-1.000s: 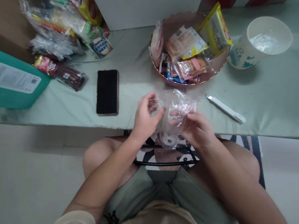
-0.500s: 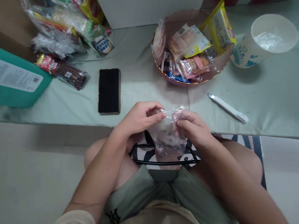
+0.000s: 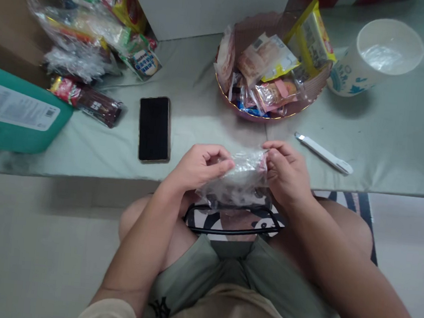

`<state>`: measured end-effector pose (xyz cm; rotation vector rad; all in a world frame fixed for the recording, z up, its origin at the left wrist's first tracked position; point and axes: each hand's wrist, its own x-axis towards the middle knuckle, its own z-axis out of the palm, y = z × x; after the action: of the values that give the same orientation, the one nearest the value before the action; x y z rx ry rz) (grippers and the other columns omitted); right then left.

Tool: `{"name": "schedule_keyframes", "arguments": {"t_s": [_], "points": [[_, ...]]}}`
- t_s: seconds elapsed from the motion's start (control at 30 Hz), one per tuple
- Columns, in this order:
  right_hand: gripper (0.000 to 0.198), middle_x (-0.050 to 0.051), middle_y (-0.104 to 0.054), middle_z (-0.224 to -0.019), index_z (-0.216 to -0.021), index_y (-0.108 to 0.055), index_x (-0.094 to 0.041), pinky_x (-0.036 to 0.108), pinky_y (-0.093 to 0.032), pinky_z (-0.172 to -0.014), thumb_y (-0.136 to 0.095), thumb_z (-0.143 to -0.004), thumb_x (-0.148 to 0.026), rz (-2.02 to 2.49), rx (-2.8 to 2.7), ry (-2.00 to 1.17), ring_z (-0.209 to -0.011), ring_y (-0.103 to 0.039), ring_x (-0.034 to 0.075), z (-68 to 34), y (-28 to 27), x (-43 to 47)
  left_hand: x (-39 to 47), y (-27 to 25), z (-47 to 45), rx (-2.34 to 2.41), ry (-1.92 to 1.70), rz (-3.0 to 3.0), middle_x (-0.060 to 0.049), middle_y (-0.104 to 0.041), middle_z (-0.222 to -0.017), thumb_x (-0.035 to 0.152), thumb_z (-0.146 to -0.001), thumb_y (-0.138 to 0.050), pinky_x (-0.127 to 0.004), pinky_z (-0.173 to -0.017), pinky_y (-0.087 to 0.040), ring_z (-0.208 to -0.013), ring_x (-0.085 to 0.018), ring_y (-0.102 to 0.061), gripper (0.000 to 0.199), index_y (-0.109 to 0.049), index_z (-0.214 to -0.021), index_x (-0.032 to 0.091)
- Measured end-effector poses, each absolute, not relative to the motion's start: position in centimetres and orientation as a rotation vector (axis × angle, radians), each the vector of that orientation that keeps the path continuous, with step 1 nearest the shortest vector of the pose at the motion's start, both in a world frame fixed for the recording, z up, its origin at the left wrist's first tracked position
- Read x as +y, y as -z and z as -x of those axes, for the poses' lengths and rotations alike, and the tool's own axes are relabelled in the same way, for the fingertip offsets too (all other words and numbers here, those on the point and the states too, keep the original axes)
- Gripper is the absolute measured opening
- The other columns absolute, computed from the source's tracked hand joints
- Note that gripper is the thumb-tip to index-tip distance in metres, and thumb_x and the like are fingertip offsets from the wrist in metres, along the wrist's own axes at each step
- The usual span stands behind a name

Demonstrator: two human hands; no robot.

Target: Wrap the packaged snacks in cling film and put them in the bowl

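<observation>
Between my hands a clear plastic bag (image 3: 238,181) is stretched out at the table's front edge, above my lap. It looks thin and crumpled, and I see nothing plainly inside it. My left hand (image 3: 205,167) pinches its left side between thumb and fingers. The upper right corner of the bag is pinched by my right hand (image 3: 287,174), where a bit of pink shows near the fingertips. Just beyond, a pink bowl with a gold rim (image 3: 222,91) holds several wrapped snacks (image 3: 269,64). A white utility knife (image 3: 324,154) lies to the right of my right hand.
A black phone (image 3: 155,129) lies left of my hands. Further left are a teal container (image 3: 21,110), a brown snack pack (image 3: 99,107) and piled clear packaging (image 3: 77,41). A white paper tub (image 3: 355,78) with clear plastic inside stands at the back right.
My right hand has moved right and slightly up, drawing the bag wider and flatter. My left hand has barely moved.
</observation>
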<state>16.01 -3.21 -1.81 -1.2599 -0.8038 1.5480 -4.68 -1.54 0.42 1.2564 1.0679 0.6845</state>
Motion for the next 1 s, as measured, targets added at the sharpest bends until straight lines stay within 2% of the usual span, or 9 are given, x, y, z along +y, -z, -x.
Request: {"name": "schedule_keyframes", "arguments": {"t_s": [0.1, 0.17, 0.3, 0.4, 0.5, 0.57, 0.7, 0.83, 1.0], "points": [[0.052, 0.002, -0.074, -0.091, -0.101, -0.066, -0.027, 0.035, -0.059, -0.081, -0.074, -0.071, -0.068, 1.082, -0.675, -1.771, -0.088, -0.073, 0.02, -16.5, 1.4, -3.3, -1.2, -0.1, 4.6, 1.045, -1.019, -1.021, 0.008, -0.048, -0.047, 0.058, -0.076, -0.081, -0.02, -0.032, -0.018, -0.033, -0.004, -0.028, 0.044, -0.057, -0.072, 0.021], [0.068, 0.006, -0.075, -0.112, -0.109, -0.065, -0.028, 0.044, -0.056, -0.1, -0.068, -0.068, -0.082, 0.96, -0.669, -1.891, -0.112, -0.071, 0.026, -16.7, 1.3, -3.5, -0.8, 0.1, 4.3, 1.056, -1.225, -0.901, 0.01, -0.043, -0.044, 0.061, -0.075, -0.081, -0.019, -0.029, -0.016, -0.03, -0.004, -0.023, 0.047, -0.054, -0.073, 0.023], [0.082, 0.008, -0.074, -0.125, -0.119, -0.064, -0.031, 0.049, -0.053, -0.105, -0.076, -0.058, -0.083, 0.831, -0.8, -1.987, -0.122, -0.068, 0.029, -16.6, 1.6, -3.8, -0.4, 0.5, 3.8, 1.08, -1.41, -0.901, 0.01, -0.047, -0.045, 0.064, -0.075, -0.081, -0.019, -0.028, -0.022, -0.03, -0.005, -0.031, 0.049, -0.053, -0.073, 0.024], [0.058, 0.005, -0.078, -0.105, -0.114, -0.066, -0.027, 0.045, -0.057, -0.094, -0.085, -0.069, -0.059, 1.04, -1.008, -1.795, -0.101, -0.074, 0.024, -16.0, 1.4, -4.1, -0.9, 0.8, 3.8, 1.118, -1.41, -1.047, 0.005, -0.063, -0.06, 0.063, -0.08, -0.077, -0.02, -0.038, -0.041, -0.04, -0.007, -0.051, 0.044, -0.059, -0.078, 0.023], [0.015, 0.003, -0.077, -0.092, -0.093, -0.07, -0.026, 0.046, -0.056, -0.096, -0.072, -0.088, -0.04, 1.232, -1.3, -1.287, -0.099, -0.073, 0.023, -16.1, 0.9, -4.4, -1.6, 0.9, 4.7, 1.146, -1.424, -1.308, 0.001, -0.073, -0.078, 0.051, -0.087, -0.075, -0.027, -0.067, -0.058, -0.066, -0.012, -0.068, 0.028, -0.066, -0.086, 0.024], [0.014, 0.004, -0.077, -0.094, -0.082, -0.069, -0.028, 0.05, -0.052, -0.104, -0.066, -0.091, -0.037, 1.208, -1.478, -0.982, -0.113, -0.07, 0.026, -16.7, 0.6, -4.4, -2.1, 0.8, 5.5, 1.14, -1.424, -1.518, 0.0, -0.076, -0.086, 0.039, -0.088, -0.075, -0.031, -0.082, -0.058, -0.082, -0.015, -0.071, 0.015, -0.07, -0.085, 0.025], [0.012, 0.003, -0.078, -0.097, -0.083, -0.069, -0.029, 0.057, -0.042, -0.112, -0.063, -0.091, -0.035, 1.151, -1.773, -0.69, -0.129, -0.061, 0.031, -18.3, 1.0, -4.2, -2.7, 0.8, 7.3, 1.221, -1.221, -1.892, -0.003, -0.076, -0.098, 0.025, -0.087, -0.07, -0.037, -0.089, -0.055, -0.093, -0.018, -0.069, 0.008, -0.072, -0.08, 0.024], [0.02, 0.005, -0.075, -0.122, -0.099, -0.074, -0.028, 0.061, -0.032, -0.114, -0.072, -0.084, -0.041, 1.235, -2.079, -0.597, -0.144, -0.047, 0.038, -19.0, 2.4, -4.2, -2.8, 1.2, 8.2, 1.354, -0.754, -2.144, -0.006, -0.075, -0.105, 0.023, -0.086, -0.066, -0.043, -0.094, -0.05, -0.101, -0.024, -0.065, 0.01, -0.076, -0.085, 0.024], [0.021, 0.004, -0.075, -0.12, -0.08, -0.074, -0.026, 0.058, -0.033, -0.113, -0.064, -0.092, -0.04, 1.363, -2.08, -0.55, -0.144, -0.047, 0.037, -18.9, 3.8, -4.3, -2.4, 1.2, 8.4, 1.286, -0.6, -2.182, -0.006, -0.077, -0.102, 0.03, -0.091, -0.062, -0.039, -0.091, -0.048, -0.097, -0.023, -0.065, 0.018, -0.077, -0.086, 0.022]]}}
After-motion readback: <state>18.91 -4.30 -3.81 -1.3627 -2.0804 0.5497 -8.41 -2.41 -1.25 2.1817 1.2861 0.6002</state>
